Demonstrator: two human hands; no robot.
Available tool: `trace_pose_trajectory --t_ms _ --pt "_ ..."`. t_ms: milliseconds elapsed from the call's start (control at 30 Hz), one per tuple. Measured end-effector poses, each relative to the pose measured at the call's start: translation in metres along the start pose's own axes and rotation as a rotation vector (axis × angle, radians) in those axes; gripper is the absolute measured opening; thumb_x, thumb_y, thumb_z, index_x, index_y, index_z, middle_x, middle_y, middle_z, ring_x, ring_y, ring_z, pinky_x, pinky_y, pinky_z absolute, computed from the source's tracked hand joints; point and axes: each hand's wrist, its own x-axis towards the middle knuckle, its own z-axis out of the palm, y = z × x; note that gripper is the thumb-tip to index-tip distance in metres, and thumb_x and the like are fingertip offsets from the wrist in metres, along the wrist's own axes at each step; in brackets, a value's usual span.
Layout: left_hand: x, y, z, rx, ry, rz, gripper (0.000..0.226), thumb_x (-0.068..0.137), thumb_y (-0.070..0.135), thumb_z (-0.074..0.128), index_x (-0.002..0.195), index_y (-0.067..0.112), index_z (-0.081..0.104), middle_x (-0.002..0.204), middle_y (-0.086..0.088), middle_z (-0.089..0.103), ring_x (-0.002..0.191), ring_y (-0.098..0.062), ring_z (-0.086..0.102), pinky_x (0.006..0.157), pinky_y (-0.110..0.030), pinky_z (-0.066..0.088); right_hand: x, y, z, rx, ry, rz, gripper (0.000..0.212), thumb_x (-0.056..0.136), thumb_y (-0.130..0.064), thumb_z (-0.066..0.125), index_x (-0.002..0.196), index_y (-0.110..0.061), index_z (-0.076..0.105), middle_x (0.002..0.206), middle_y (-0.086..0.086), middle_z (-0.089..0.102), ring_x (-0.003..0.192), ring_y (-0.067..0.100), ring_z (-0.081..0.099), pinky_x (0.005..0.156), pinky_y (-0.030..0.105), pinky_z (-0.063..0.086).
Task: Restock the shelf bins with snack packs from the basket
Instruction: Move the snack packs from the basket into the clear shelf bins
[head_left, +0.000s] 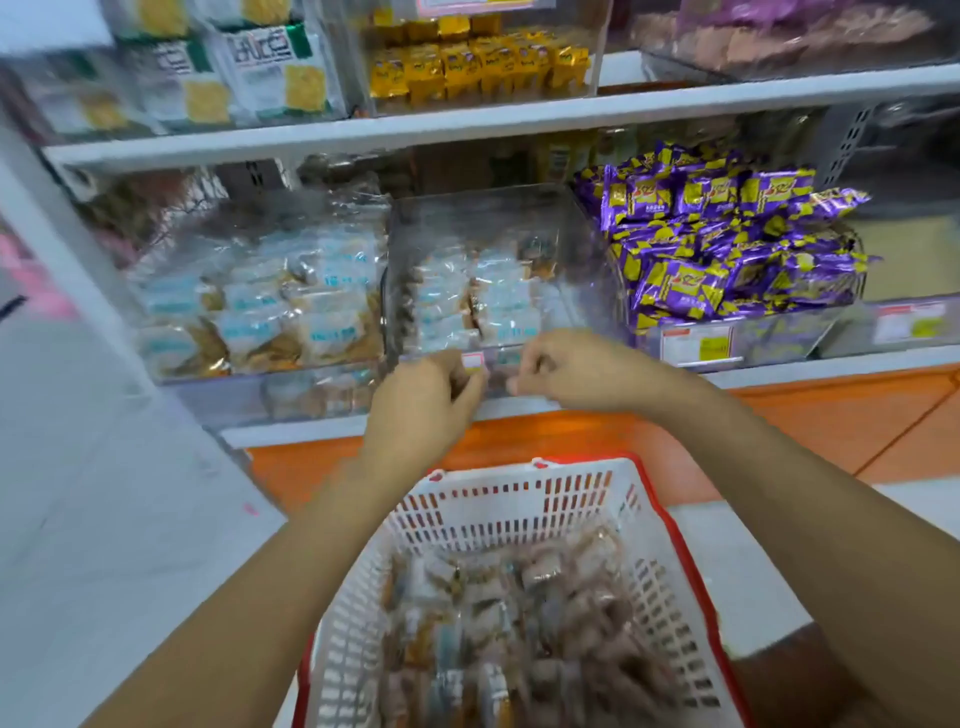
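A white basket (519, 499) with a red rim sits below me, holding several clear-wrapped snack packs (519, 623). On the lower shelf stands a clear middle bin (498, 208), partly filled with matching clear packs with pale blue labels (467, 301). Both hands are at this bin's front wall by its price label. My left hand (421, 400) has its fingers curled on the wall at the label. My right hand (566, 369) pinches the front rim just to the right. Neither hand shows a pack in it. The view is blurred.
A left bin (260, 312) holds similar clear packs, and a right bin holds purple-and-yellow packs (727, 244). The upper shelf (467, 124) carries yellow packs and green-white packs. An orange base strip (831, 415) runs under the lower shelf.
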Motion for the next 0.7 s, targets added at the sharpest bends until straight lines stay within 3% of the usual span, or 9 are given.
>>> trace_pose_trajectory --t_ms 100,167,233,333,400,500,633,700 --pt "-0.04 -0.034 0.018 0.046 -0.229 -0.049 0.019 0.094 0.035 0.055 0.083 0.019 0.052 0.051 0.007 0.045 0.054 -0.016 0.049 0.049 -0.03 0.033 -0.012 0.024 0.04 -0.014 -0.277 0.032 0.03 0.093 -0.033 0.06 0.089 -0.004 0.067 0.081 0.008 0.067 0.061 0.012 0.059 0.067 0.027 0.048" --pt "-0.065 -0.061 0.032 0.108 -0.413 -0.088 0.018 0.095 0.033 0.053 0.099 0.016 0.057 0.058 0.006 0.055 0.057 -0.014 0.052 0.053 -0.032 0.042 -0.01 0.049 0.073 -0.082 -0.416 0.104 0.037 0.094 -0.035 0.058 0.088 0.001 0.066 0.086 0.016 0.066 0.074 0.034 0.059 0.077 0.038 0.052" --pt "-0.091 -0.088 0.046 0.152 -0.554 -0.137 0.022 0.095 0.029 0.052 0.11 0.013 0.058 0.082 -0.004 0.068 0.071 -0.017 0.059 0.068 -0.031 0.049 -0.008 0.079 0.11 -0.175 -0.472 0.173 0.033 0.094 -0.029 0.057 0.095 0.003 0.065 0.102 0.021 0.065 0.089 0.037 0.058 0.082 0.037 0.049" --pt "-0.125 -0.124 0.065 0.204 -0.718 -0.21 0.026 0.094 0.021 0.051 0.116 0.009 0.058 0.114 -0.009 0.063 0.101 -0.021 0.06 0.086 -0.031 0.048 -0.016 0.122 0.157 -0.289 -0.494 0.251 0.022 0.092 -0.016 0.057 0.108 -0.001 0.06 0.114 0.019 0.061 0.095 0.029 0.061 0.079 0.036 0.049" --pt "-0.139 -0.142 0.074 0.267 -0.817 -0.231 0.027 0.094 0.021 0.049 0.118 0.01 0.058 0.118 -0.008 0.061 0.106 -0.021 0.057 0.088 -0.031 0.046 -0.026 0.14 0.182 -0.273 -0.568 0.298 0.012 0.091 -0.011 0.057 0.101 -0.005 0.058 0.104 0.012 0.06 0.085 0.02 0.058 0.072 0.03 0.049" --pt "-0.153 -0.164 0.085 0.351 -0.914 -0.268 0.032 0.094 0.028 0.052 0.123 0.013 0.055 0.123 -0.005 0.057 0.114 -0.019 0.052 0.092 -0.027 0.042 -0.042 0.153 0.207 -0.234 -0.727 0.329 0.006 0.092 -0.009 0.054 0.096 -0.009 0.059 0.088 0.002 0.053 0.069 0.011 0.048 0.055 0.016 0.037" --pt "-0.16 -0.162 0.107 0.354 -1.01 -0.349 0.034 0.091 0.036 0.056 0.112 0.011 0.06 0.116 -0.007 0.062 0.105 -0.021 0.057 0.082 -0.028 0.043 -0.051 0.164 0.235 -0.123 -0.756 0.375 0.019 0.087 -0.016 0.064 0.106 -0.015 0.064 0.099 0.002 0.062 0.081 0.014 0.057 0.068 0.022 0.047" --pt "-0.163 -0.154 0.118 0.339 -1.088 -0.381 0.038 0.089 0.04 0.058 0.11 0.009 0.061 0.112 -0.01 0.063 0.102 -0.023 0.059 0.077 -0.028 0.044 -0.05 0.156 0.245 -0.221 -0.705 0.285 0.025 0.085 -0.019 0.067 0.11 -0.019 0.064 0.106 0.002 0.064 0.087 0.017 0.06 0.077 0.026 0.051"
